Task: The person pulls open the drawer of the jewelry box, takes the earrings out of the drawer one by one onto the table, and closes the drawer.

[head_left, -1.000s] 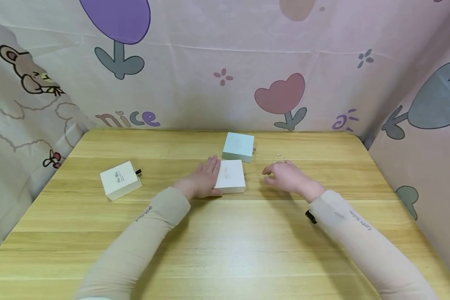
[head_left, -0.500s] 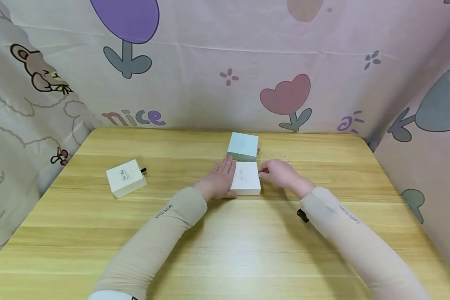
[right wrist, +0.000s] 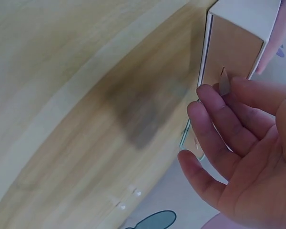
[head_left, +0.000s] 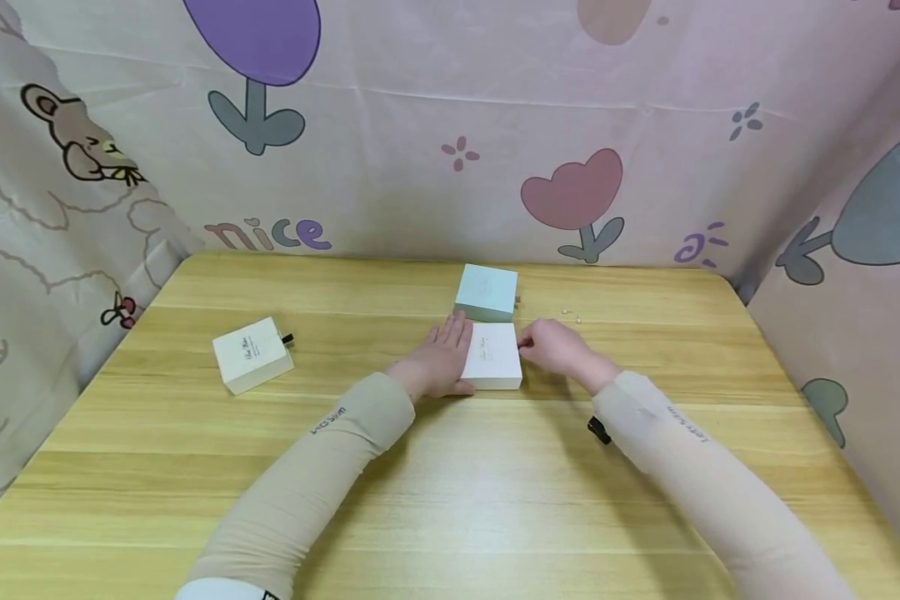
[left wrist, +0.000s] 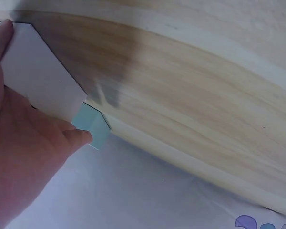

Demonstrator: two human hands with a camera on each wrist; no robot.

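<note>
A white box (head_left: 493,357) with faint lettering on its lid lies at mid-table. My left hand (head_left: 440,358) rests over its left end with straight fingers, the thumb along the near edge. From the right, my right hand (head_left: 558,346) reaches the box's end face. Seen from the right wrist, its thumb and index finger pinch a small pull tab (right wrist: 224,83) that sticks out of the brownish drawer front (right wrist: 233,47); the other fingers curve loosely below. The drawer front sits about level with the sleeve's edges.
Right behind the white box stands a light blue box (head_left: 487,287) with its own tab. A cream box (head_left: 251,354) with a black tab lies at the left. Two tiny stud-like pieces (right wrist: 137,192) lie on the wooden table (head_left: 435,517). A patterned curtain (head_left: 390,167) hangs behind.
My left hand and the white box have shifted right, in front of the light blue box. My right hand has come in from the right and taken hold of the pull tab.
</note>
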